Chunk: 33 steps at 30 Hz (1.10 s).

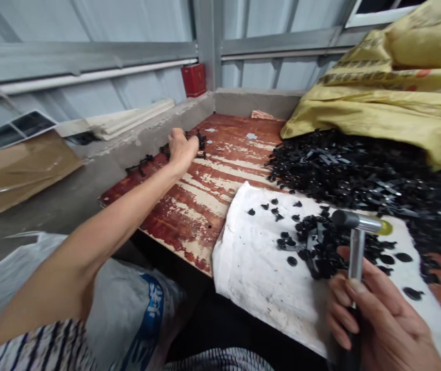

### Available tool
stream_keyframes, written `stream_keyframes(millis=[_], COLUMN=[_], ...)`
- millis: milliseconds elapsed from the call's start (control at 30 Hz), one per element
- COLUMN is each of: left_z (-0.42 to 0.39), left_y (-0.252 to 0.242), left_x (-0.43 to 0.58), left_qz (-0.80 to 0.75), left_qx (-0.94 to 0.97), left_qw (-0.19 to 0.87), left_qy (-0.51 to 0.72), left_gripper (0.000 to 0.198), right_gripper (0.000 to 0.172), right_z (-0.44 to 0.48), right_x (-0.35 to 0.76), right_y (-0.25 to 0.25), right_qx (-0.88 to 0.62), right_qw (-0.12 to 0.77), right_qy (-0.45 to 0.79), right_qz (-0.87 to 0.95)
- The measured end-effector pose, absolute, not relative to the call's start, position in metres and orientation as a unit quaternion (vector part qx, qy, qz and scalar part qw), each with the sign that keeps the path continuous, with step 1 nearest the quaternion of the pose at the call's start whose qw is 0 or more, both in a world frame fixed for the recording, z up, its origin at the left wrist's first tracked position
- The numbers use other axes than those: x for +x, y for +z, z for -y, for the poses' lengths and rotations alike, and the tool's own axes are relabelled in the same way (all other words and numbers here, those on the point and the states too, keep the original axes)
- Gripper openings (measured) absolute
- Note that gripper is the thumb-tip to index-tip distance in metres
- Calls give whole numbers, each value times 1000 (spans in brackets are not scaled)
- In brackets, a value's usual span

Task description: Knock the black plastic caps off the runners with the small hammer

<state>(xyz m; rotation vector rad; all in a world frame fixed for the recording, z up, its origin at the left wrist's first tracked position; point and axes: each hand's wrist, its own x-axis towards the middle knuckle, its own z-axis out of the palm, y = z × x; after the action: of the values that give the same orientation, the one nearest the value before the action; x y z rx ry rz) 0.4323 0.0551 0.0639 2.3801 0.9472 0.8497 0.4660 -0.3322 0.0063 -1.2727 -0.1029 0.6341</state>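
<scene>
My right hand (382,314) is wrapped round the handle of a small two-faced mallet (355,247). Its metal head has one black face and one yellow face and stands raised over the white cloth (251,263). On that cloth lies a loose heap of small black plastic parts (321,247), some with round flat heads. At the far left edge of the worn red board (205,201), my left hand (181,149) is closed with its fingers curled down among more black parts (202,141). What its fingertips grip is hidden behind the hand.
A large pile of black parts (352,165) spills from a yellow woven sack (378,98) at the right. A low concrete ledge (127,149) borders the board, with a red box (194,80) in the corner. Cardboard (22,170) and a plastic bag (123,309) are at left.
</scene>
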Motion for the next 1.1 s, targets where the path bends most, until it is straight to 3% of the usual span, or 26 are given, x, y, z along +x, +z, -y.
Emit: stream_keyframes(millis=[33, 167, 300, 633, 800, 1000, 1100], left_z=[-35, 55, 104, 150, 158, 149, 152], left_y=[58, 34, 26, 38, 33, 41, 47], left_x=[433, 425, 412, 411, 417, 428, 432], left_qz=[-334, -43, 0, 102, 124, 79, 50], left_qx=[870, 990, 999, 994, 990, 994, 997], left_qw=[174, 75, -6, 0, -40, 65, 59], left_qy=[318, 113, 52, 51, 59, 41, 26], left_gripper=[18, 24, 26, 16, 26, 23, 17], right_gripper=[45, 40, 39, 36, 40, 38, 35], right_z=[332, 333, 334, 337, 337, 338, 338], right_x=[466, 465, 465, 467, 469, 471, 471], right_y=[6, 4, 4, 7, 6, 6, 4], right_qx=[-580, -558, -514, -453, -441, -439, -441], right_qw=[761, 780, 816, 852, 857, 861, 863], right_qy=[287, 279, 263, 259, 265, 255, 242], right_qz=[44, 48, 47, 36, 28, 29, 35])
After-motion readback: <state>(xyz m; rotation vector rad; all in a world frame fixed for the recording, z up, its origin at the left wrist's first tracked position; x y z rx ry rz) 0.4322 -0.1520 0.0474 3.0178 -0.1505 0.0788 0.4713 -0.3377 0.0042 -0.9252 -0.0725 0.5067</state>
